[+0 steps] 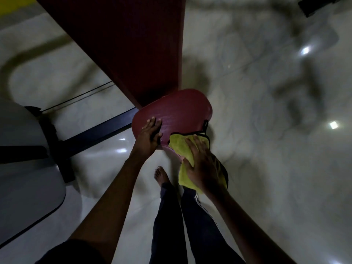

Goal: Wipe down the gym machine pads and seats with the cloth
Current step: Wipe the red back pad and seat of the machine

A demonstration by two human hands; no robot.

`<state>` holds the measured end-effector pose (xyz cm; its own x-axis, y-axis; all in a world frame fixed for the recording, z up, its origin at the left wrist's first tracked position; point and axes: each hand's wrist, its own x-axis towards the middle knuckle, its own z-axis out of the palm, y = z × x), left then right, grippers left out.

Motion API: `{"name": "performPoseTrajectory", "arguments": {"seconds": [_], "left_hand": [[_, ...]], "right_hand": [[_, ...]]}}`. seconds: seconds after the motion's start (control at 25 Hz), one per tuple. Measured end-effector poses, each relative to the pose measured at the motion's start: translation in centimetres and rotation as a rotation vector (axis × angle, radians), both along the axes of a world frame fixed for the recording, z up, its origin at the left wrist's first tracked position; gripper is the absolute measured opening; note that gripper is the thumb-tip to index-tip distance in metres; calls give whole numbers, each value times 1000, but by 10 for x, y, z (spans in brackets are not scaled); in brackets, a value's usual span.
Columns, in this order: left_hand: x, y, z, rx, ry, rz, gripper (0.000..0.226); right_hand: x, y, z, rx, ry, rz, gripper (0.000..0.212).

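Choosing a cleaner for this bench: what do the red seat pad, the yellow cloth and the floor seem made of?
Seat pad: probably vinyl or leatherette, smooth with a faint streaky sheen. Cloth: likely microfibre, matte and fuzzy, with black stitched edging. Floor: polished stone or tile, pale and veined, mirroring the lights.

The person is wearing dark navy trousers with white side stripes, one bare foot showing past their hem, a dark sleeve left of them.
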<state>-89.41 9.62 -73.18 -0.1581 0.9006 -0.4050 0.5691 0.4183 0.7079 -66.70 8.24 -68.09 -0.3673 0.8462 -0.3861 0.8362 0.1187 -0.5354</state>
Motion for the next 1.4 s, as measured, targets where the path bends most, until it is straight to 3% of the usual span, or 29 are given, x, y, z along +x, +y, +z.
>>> {"name": "performPoseTrajectory", "arguments": {"seconds": [0.08,0.2,0.36,0.56,0.72,0.8,0.88,1.0,1.12,1.28,1.4], "left_hand": [[1,1,3,-33,-5,14,56],[7,2,8,-85,26,-5,65],[13,2,1,-93,53,36,66],[14,2,0,-69,43,35,64],[-3,-7,-2,-43,109,37,63],[-21,-16,-3,-44,152,159,65],[-40,-28,1,-51,58,249,63],[-49,-35,10,-100,-1,230,56],[-50,-29,12,-86,-102,339,47],[-63,-33,4,-106,-258,429,43],[-69,-32,11,-119,-413,444,35]], "right_hand": [[2,-3,-3,3,18,-77,67],[4,8,-4,-162,111,-281,66],[-1,69,-33,-313,193,-399,71],[-7,127,-44,-287,130,-440,79],[1,101,-42,-282,165,-382,74],[11,70,-30,-244,224,-291,70],[13,35,-17,-148,194,-125,69],[11,-5,1,135,-94,91,68],[-3,-16,-4,327,-339,388,73],[-35,-10,-18,422,-450,656,65],[-14,-9,-16,447,-487,697,82]]}}
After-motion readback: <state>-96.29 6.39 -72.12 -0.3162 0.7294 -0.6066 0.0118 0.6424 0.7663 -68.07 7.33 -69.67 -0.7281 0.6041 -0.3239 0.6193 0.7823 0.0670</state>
